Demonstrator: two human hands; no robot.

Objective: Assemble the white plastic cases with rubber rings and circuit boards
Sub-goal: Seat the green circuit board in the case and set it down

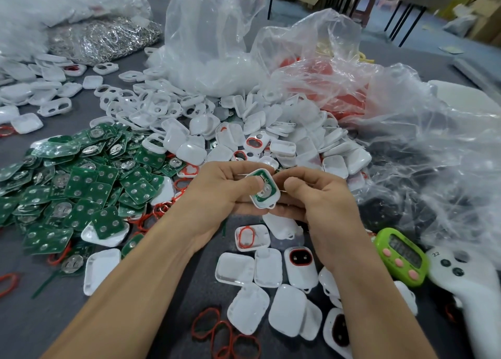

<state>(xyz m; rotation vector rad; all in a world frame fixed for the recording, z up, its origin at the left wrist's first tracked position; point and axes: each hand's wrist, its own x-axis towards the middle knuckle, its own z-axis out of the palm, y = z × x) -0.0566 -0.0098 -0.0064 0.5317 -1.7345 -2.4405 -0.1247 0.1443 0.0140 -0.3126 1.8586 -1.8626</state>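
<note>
A white plastic case half (264,189) with a green circuit board seated inside it is held at mid-frame above the table. My left hand (217,196) grips it, thumb pressing on the board's top. My right hand (317,199) pinches the case's right edge with curled fingers. Loose green circuit boards (81,185) lie in a heap at the left. White case halves (206,123) are piled behind the hands. Red rubber rings (225,334) lie near the front edge. Several closed white cases (271,285) lie under my forearms.
Clear plastic bags (217,47) stand at the back and right, one over red parts (325,87). A bag of metal clips (108,39) lies at back left. A green timer (401,255) and a white controller (466,277) sit at the right.
</note>
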